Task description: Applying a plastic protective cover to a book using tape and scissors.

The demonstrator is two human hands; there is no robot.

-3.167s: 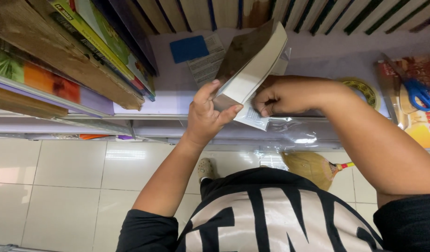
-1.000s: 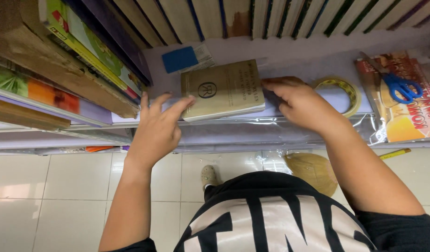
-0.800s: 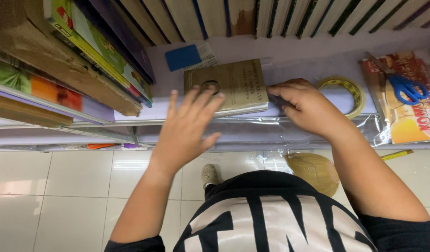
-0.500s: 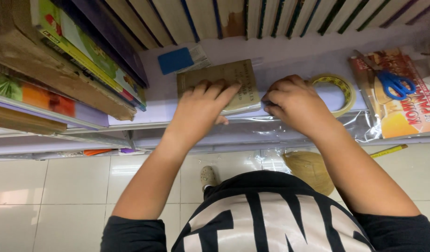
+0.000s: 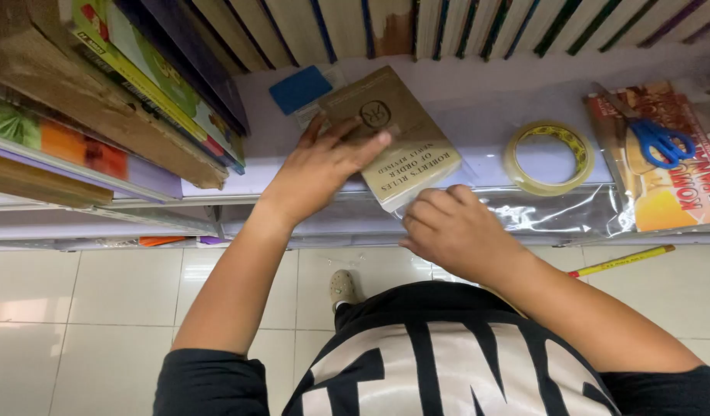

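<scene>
the left hand (image 5: 324, 158) is pressing flat, fingers spread, on the tan paperback book (image 5: 397, 135) lying on the lilac shelf (image 5: 478, 100), its long axis running diagonally; the right hand (image 5: 451, 231), loosely curled and grasping nothing visible, is hovering at the book's near corner beside the clear plastic sheet (image 5: 540, 216).

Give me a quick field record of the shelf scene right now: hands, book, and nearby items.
left hand: flat on the tan book, fingers spread
right hand: at the book's near corner, by clear plastic film
book: lying flat, turned askew on the shelf
tape roll: right of the book, apart
blue scissors: far right
blue card: behind the book
</scene>
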